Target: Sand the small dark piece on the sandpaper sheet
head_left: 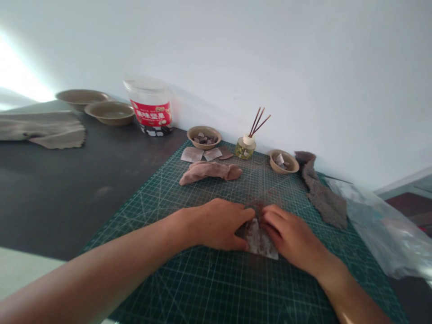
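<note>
Fingers [245, 215] of both hands pinch closed on the small grey sheet [261, 243]; better keep it flat against the cutting mat [209, 288].

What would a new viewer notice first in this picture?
Both hands, the left hand and right hand, press a small grey sheet on the green cutting mat. Behind them lies a brownish cloth roll, and a red-labelled tub stands by the wall.

Small grey-brown mottled sheet [260, 240], apparently sandpaper, lying flat on the green cutting mat [202, 288], pinned between both hands. Its free corner points toward 5 o'clock; the edge at 11 o'clock is hidden beneath the fingers.
</note>
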Available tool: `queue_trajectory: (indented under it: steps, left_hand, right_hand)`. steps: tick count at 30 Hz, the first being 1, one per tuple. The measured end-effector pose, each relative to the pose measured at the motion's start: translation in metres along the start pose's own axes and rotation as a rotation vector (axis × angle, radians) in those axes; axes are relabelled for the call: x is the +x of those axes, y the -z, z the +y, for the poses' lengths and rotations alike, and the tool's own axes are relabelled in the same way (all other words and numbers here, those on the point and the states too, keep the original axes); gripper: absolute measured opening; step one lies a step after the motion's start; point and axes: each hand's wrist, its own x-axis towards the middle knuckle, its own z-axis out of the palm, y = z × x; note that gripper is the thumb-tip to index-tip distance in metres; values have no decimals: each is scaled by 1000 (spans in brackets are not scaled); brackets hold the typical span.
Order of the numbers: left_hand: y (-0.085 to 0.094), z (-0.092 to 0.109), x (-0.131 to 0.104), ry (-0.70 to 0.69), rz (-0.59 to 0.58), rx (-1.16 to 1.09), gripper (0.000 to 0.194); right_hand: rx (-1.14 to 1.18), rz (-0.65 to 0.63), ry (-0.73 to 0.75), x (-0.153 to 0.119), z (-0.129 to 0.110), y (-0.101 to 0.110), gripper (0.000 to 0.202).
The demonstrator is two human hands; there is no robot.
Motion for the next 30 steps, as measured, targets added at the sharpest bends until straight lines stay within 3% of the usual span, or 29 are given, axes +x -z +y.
queue_trajectory:
  steps: [5, 10, 15, 18, 25, 30]
  left_hand:
    - [0, 0, 0, -1, -12, 5, 36]
    - [-1, -1, 0, -11, 1, 17, 34]
    - [1, 0, 1, -16, -12, -11, 34]
    - [1, 0, 1, -4, -17, -14, 35]
    - [3, 1, 3, 8, -47, -12, 34]
    - [3, 1, 4, 13, -57, -4, 32]
  right_hand:
    - [24, -139, 108, -1, -2, -1, 14]
    - [-45, 34, 7, -1, 1, -1, 13]
    - [58, -118, 85, -9, -4, 0, 15]
    - [103, -142, 118, -12, -10, -4, 15]
    - [20, -95, 163, -6, -7, -8, 14]
    - [-51, 27, 74, -3, -1, -4, 15]
